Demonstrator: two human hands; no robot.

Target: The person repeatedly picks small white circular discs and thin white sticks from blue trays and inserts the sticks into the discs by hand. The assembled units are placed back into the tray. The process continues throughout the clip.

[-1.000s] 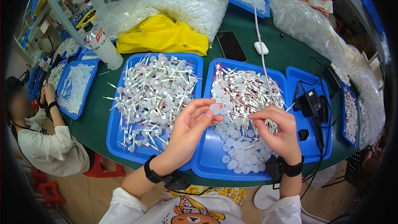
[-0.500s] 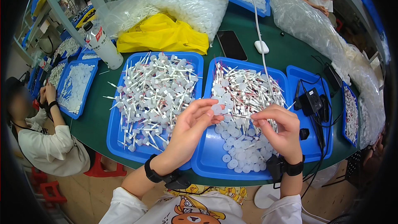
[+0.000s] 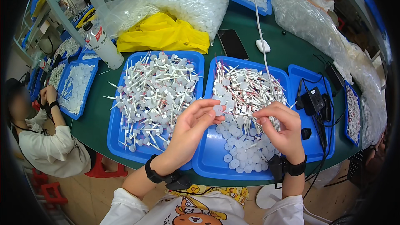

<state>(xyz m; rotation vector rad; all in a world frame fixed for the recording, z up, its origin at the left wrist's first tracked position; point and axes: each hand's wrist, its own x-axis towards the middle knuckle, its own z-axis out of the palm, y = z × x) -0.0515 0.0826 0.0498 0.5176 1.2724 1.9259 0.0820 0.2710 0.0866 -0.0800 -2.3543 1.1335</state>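
Over the right-hand of two middle trays, my left hand [image 3: 194, 124] holds a small translucent white disc [image 3: 218, 110] between thumb and fingers. Opposite it, my right hand [image 3: 282, 127] pinches the end of a thin white stick, which reaches toward the disc; whether the two touch I cannot tell. Under my hands, the right blue tray [image 3: 208, 163] carries thin white sticks with reddish threads [image 3: 243, 85] at the back and a heap of loose discs [image 3: 248, 154] in front. Left of it, another blue tray [image 3: 113, 135] is heaped with sticks that have discs on them [image 3: 158, 91].
A white bottle [image 3: 104, 48], a yellow bag [image 3: 164, 35], clear bags of parts [image 3: 187, 4] and a phone [image 3: 232, 44] stand or lie behind. A tray with black devices and cables [image 3: 312, 102] is at right. A white cord [image 3: 261, 29] hangs down. At left, another person [image 3: 46, 141] works.
My right hand has shifted very slightly to the right. Both hands otherwise keep nearly the same pose over the tray.
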